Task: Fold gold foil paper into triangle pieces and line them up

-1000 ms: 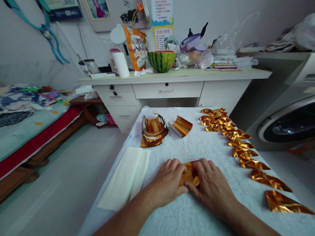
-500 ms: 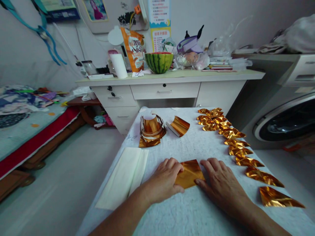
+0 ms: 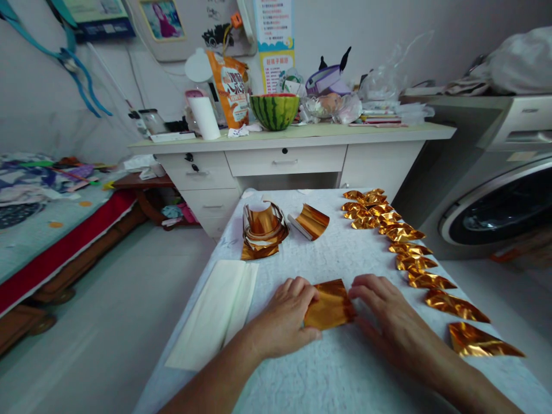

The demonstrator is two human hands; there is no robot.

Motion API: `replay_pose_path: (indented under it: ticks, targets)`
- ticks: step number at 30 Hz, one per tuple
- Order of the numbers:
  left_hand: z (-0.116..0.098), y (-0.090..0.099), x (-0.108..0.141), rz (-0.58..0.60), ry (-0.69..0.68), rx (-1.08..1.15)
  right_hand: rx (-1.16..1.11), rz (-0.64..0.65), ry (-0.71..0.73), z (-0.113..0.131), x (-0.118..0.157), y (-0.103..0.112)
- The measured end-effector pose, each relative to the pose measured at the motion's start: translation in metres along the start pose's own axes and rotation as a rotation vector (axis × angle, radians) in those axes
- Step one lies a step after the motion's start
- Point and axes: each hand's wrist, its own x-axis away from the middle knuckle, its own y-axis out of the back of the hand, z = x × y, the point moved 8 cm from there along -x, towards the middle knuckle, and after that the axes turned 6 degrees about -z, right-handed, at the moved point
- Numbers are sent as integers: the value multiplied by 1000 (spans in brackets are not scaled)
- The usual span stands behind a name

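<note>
A square sheet of gold foil paper (image 3: 328, 305) lies on the cloth-covered table (image 3: 297, 379) in front of me. My left hand (image 3: 290, 313) is at its left edge, with curled fingers gripping that side and the thumb near the bottom corner. At the right edge is my right hand (image 3: 383, 316), its fingers stretched out and apart; its thumb is blurred near the lower corner. Beyond the sheet stand a curled stack of gold foil sheets (image 3: 263, 227) and a smaller curled piece of foil (image 3: 314, 221). Folded gold foil shapes (image 3: 457, 305) line the table's right side.
Pale folded paper (image 3: 211, 316) lies at the table's left edge. Behind the table is a white desk (image 3: 284, 161) bearing a cut watermelon (image 3: 275, 112) and an orange pouch (image 3: 230, 89). A washing machine (image 3: 495, 201) stands right, a bed (image 3: 64, 230) left.
My right hand has lifted slightly, its thumb drawing off the foil's lower right corner. My left hand stays at the left edge. The whole view has shifted slightly.
</note>
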Motion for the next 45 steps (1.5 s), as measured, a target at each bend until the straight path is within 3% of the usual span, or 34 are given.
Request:
replay_pose_path:
  ticks: [3, 7, 22, 34, 39, 45]
  targets:
    - [-2, -1, -1, -36, 2, -12, -87, 155, 77, 25, -10, -12]
    - [-4, 0, -3, -99, -1, -50, -69, 198, 93, 29, -16, -25]
    - [-31, 1, 2, -236, -330, -291, -48, -63, 171, 31, -10, -21]
    - [-24, 12, 2, -309, -343, -359, 36, -205, 159, 21, -13, -6]
    - [-19, 24, 2, -369, -318, -409, 96, -274, 99, 1, -9, 3]
    - [-32, 31, 5, -432, -279, -271, 58, -336, 131, 7, -5, 5]
